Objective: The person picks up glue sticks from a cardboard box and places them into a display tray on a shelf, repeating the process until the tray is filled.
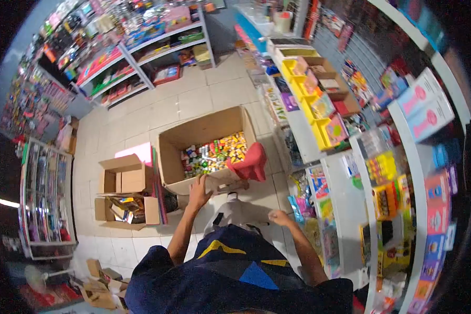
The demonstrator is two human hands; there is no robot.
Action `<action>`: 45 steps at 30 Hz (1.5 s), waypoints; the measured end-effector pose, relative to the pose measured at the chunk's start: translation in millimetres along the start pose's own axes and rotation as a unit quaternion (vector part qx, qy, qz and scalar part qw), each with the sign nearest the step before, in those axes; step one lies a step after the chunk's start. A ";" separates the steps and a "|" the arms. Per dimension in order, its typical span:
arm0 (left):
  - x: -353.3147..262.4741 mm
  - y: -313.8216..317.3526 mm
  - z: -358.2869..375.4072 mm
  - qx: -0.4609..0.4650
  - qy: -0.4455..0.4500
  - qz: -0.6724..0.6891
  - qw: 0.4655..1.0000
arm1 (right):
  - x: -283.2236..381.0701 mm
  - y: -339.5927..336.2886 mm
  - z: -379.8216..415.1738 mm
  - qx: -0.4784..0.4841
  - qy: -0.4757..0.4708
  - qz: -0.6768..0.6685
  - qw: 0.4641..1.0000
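Observation:
A large open cardboard box (180,133) stands on the floor in front of me, holding many small colourful items (214,156) too small to name. At its near wall is my left hand (199,193), fingers stretched forward and slightly apart; it seems to touch the cardboard. Over the near right corner of the box hangs a red piece of cloth or a soft bag (254,159). My right hand (281,217) is off to the right, apart from the box, low beside my leg. It is blurred, so its fingers do not show clearly.
Two smaller open cardboard boxes (110,178) stand left of the large one, beside upright flat sheets (159,201). Stocked shelves (345,209) run close along my right side. A glass display case (47,199) is at the left, and shelving (141,63) stands at the back.

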State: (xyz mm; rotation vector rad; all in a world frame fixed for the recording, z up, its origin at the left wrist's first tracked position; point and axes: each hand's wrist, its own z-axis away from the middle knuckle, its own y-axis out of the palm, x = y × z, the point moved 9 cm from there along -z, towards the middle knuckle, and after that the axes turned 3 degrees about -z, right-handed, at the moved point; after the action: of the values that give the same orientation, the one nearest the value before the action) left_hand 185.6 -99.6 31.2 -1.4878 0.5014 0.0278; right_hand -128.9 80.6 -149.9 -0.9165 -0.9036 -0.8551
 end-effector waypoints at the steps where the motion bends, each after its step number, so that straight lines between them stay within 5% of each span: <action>1: 24.6 9.1 5.7 0.033 -0.026 0.007 0.999 | -14.3 14.7 3.2 0.054 -0.001 -0.008 0.998; 3: 52.2 2.8 13.3 0.000 -0.021 -0.011 1.000 | -117.9 39.3 20.2 0.095 0.089 -0.058 0.990; 5: 70.8 -7.2 13.9 -0.027 -0.004 -0.020 0.999 | -295.1 55.6 41.6 0.007 0.268 -0.292 0.918; 7: 94.0 0.0 11.9 -0.022 -0.003 -0.038 0.999 | -189.9 21.6 65.6 -0.022 0.166 -0.504 0.847; 9: 116.1 7.4 3.3 0.010 -0.006 -0.049 0.999 | -271.9 29.5 27.4 0.129 0.215 -0.123 0.960; 10: 128.3 17.0 -1.0 0.031 0.002 -0.046 0.998 | -276.7 30.3 11.8 0.212 0.205 0.057 0.954; 11: 140.9 32.0 -7.4 0.049 0.010 -0.043 0.998 | -186.7 1.6 3.3 0.202 0.250 0.139 0.937; 13: 147.0 36.0 -16.5 0.018 0.056 -0.043 0.997 | -157.5 -15.1 -63.5 0.153 0.028 0.356 0.921; 14: 150.7 38.9 -22.9 0.080 0.029 -0.044 0.995 | -146.3 -15.7 -84.0 0.125 -0.085 0.451 0.879; 15: 149.4 33.5 -28.4 0.142 0.002 -0.044 0.989 | -107.7 -45.7 -104.5 -0.012 0.047 0.321 0.946; 16: 148.1 29.1 -29.9 0.204 -0.024 -0.044 0.978 | -75.0 -70.3 -118.0 -0.149 0.176 0.170 0.958; 18: 146.4 23.9 -34.9 0.181 -0.004 -0.054 0.982 | 22.3 -98.5 -154.6 -0.318 0.009 0.073 0.945; 20: 155.6 38.6 -38.7 0.197 -0.010 -0.052 0.979 | 41.1 -119.4 -184.4 -0.466 0.040 0.063 0.882; 22: 161.7 53.6 -40.6 0.189 0.006 -0.039 0.981 | 110.1 -128.8 -198.3 -0.527 -0.041 0.087 0.845; 28: 162.2 63.6 -44.2 0.199 0.008 -0.040 0.979 | 208.3 -129.4 -216.5 -0.532 -0.046 0.119 0.837; 33: 161.6 57.1 -46.2 0.225 -0.010 -0.036 0.974 | 242.5 -117.5 -254.5 -0.418 -0.083 0.257 0.868; 45: 159.0 53.3 -45.9 0.251 -0.039 -0.038 0.966 | 230.7 -128.8 -280.1 -0.360 -0.066 0.294 0.883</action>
State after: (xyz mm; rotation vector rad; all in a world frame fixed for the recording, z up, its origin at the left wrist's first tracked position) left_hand 297.4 -183.1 -72.5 -1.0026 0.3533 -0.0943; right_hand -84.5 -269.7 3.7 -1.8046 -0.3448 -0.5870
